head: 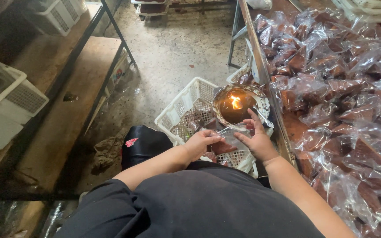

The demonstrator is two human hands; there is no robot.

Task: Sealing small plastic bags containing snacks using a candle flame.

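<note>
Clear plastic packet (pixel 226 142) with a dark brown block inside, held between both hands just below the flame (pixel 236 103). Left hand (pixel 200 143) pinches the near edge with curled fingers; right hand (pixel 255 139) grips the far edge, fingers half spread. The flame burns in a round, shiny metal bowl (pixel 261 100). Beneath: white plastic lattice basket (pixel 186 103) holding a few packets. To the right, a table (pixel 256 48) heaped with crinkled, glossy packets (pixel 340 88) of brown pieces.
</note>
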